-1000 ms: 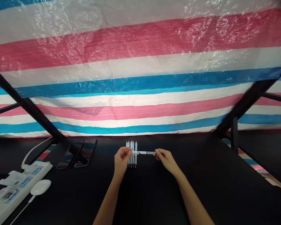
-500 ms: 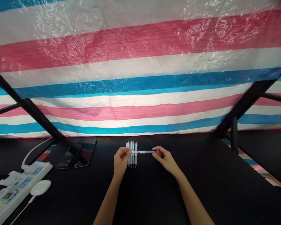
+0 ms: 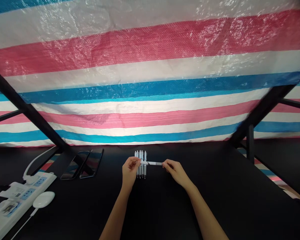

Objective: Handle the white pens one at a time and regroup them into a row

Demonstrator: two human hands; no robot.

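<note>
Between my two hands a white pen (image 3: 153,163) with a grey grip lies level, pointing sideways. My left hand (image 3: 130,171) pinches its clip end between thumb and fingers. At the other end, my right hand (image 3: 175,170) has its fingers closed round the tip, which they hide. Behind and beneath the held pen, several white pens (image 3: 142,171) lie side by side on the black table (image 3: 160,203), clips away from me. My left fingers cover part of that row.
Two dark phones (image 3: 92,163) lie at the left. Nearer me are a white power strip (image 3: 27,196) with plugs and cables, and a round white charger (image 3: 43,199). Black frame bars (image 3: 252,113) rise on both sides before a striped plastic sheet (image 3: 150,120).
My right fingers have shifted slightly and closed further over the pen's tip end. The left hand has hardly moved, and the pen stays level.
</note>
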